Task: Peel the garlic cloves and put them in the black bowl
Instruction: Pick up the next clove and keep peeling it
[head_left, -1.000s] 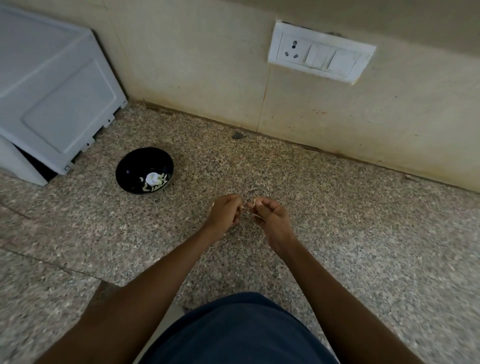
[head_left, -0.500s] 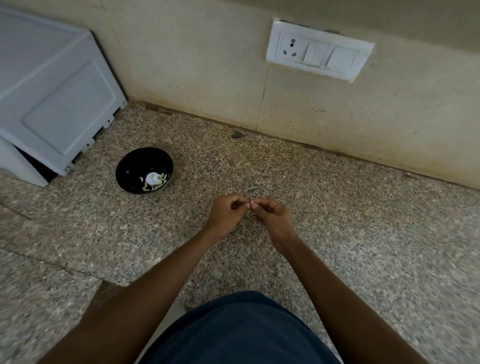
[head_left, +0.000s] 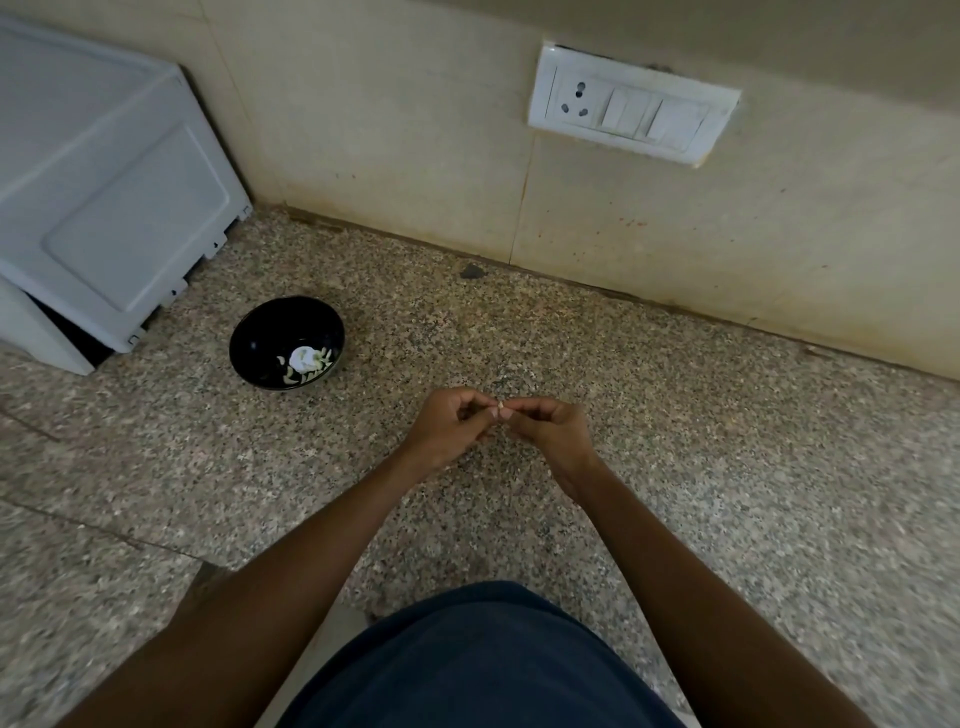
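My left hand (head_left: 447, 428) and my right hand (head_left: 553, 434) meet fingertip to fingertip above the speckled granite counter (head_left: 675, 441). Between them they pinch a small pale garlic clove (head_left: 501, 407), mostly hidden by the fingers. The black bowl (head_left: 265, 325) stands on the counter to the left of my hands, a hand's length or more away. Inside it lie several pale peeled cloves (head_left: 291, 375) and a white lump.
A white appliance (head_left: 104, 208) leans at the back left, close to the bowl. The beige wall behind carries a white socket and switch plate (head_left: 631, 111). A small dark chip (head_left: 471, 270) lies near the wall. My dark blue clothing (head_left: 478, 660) fills the bottom.
My hands have stayed together at the same spot, with small finger movements on the clove. The bowl has not moved.
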